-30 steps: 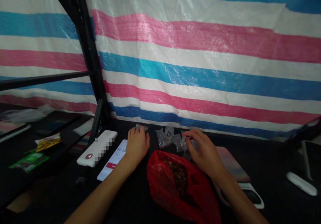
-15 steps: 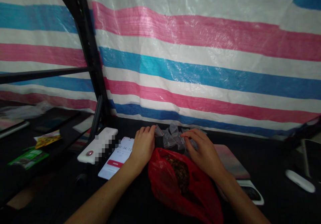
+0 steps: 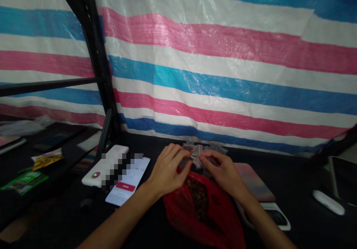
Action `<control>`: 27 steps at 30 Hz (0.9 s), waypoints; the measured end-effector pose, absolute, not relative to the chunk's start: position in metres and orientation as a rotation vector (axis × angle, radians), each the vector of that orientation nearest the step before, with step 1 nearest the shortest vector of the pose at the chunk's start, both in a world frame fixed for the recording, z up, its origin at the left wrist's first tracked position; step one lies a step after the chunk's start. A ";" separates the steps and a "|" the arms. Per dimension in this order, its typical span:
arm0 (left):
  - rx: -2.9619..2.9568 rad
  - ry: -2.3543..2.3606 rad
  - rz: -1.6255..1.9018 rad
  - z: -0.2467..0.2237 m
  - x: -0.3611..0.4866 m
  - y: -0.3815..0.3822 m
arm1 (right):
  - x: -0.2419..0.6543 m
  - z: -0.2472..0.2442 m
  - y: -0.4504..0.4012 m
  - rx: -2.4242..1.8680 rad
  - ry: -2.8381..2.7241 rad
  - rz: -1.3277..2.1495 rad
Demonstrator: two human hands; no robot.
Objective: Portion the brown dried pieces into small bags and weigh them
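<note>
Just beyond the red plastic bag, my left hand [image 3: 170, 169] and my right hand [image 3: 220, 169] pinch a small clear zip bag [image 3: 196, 156] between them, one at each side. The red bag [image 3: 181, 208] lies open below my hands, with brown granular or dried bits [image 3: 199, 200] showing inside. More small clear bags [image 3: 219, 148] lie in a loose pile behind the held one, partly hidden by my fingers.
Left of my hands lie a phone [image 3: 126, 185] with a lit screen and a white device [image 3: 111, 156]. On the right are a pinkish flat case [image 3: 255, 184], a white-edged object [image 3: 281, 223] and a white oblong item [image 3: 329, 202]. Green [image 3: 25, 182] and yellow [image 3: 48, 159] packets lie far left.
My left hand has moved right, toward my right hand. A small clear bag is now held between both hands, above the pile. The view has shifted slightly.
</note>
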State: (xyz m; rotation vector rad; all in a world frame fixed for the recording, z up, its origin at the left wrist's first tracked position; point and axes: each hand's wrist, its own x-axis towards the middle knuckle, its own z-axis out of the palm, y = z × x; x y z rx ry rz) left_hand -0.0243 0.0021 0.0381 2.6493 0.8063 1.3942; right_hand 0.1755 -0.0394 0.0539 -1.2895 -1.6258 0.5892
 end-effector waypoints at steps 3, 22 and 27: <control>2.357 0.816 1.187 0.038 -0.018 -0.005 | 0.170 0.055 -0.043 -1.264 -1.671 0.639; 1.810 0.565 0.829 0.033 -0.018 0.006 | 0.166 0.059 -0.048 -1.274 -1.864 0.565; 1.877 0.658 0.881 0.029 -0.014 0.004 | 0.162 0.051 -0.048 -1.384 -1.878 0.379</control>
